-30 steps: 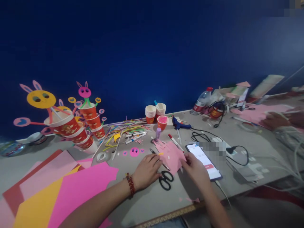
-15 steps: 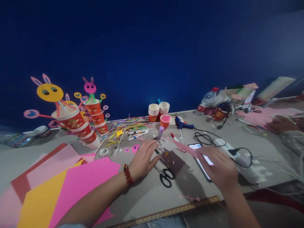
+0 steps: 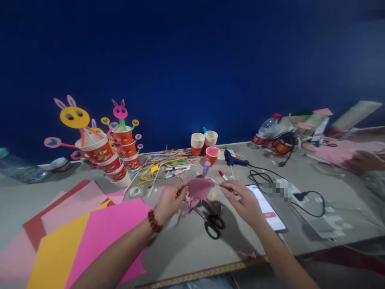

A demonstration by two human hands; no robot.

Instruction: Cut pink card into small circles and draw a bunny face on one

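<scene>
A pink piece of paper (image 3: 201, 188) with a ragged lower edge is held up over the middle of the table. My left hand (image 3: 171, 201) pinches its left side between thumb and fingers. At its right tip, my right hand (image 3: 242, 200) has its fingertips closed on the paper's edge. Black-handled scissors (image 3: 214, 224) lie below the paper, their blades partly hidden by it. Just behind it stands a purple glue stick (image 3: 206, 168). A lit phone (image 3: 267, 210) lies to the right of my right hand.
Coloured paper sheets (image 3: 108, 233) cover the left. Behind them stand decorated cup figures (image 3: 102, 152). Straws and markers (image 3: 177, 172), stacked cups (image 3: 197, 145) and a blue glue gun (image 3: 236, 159) lie farther back. A power strip (image 3: 313, 210) and another person's hand (image 3: 363, 162) are on the right.
My right hand has moved left from over the phone, bringing the pink paper in front of me. My left hand has shifted slightly left and now grips the paper too.
</scene>
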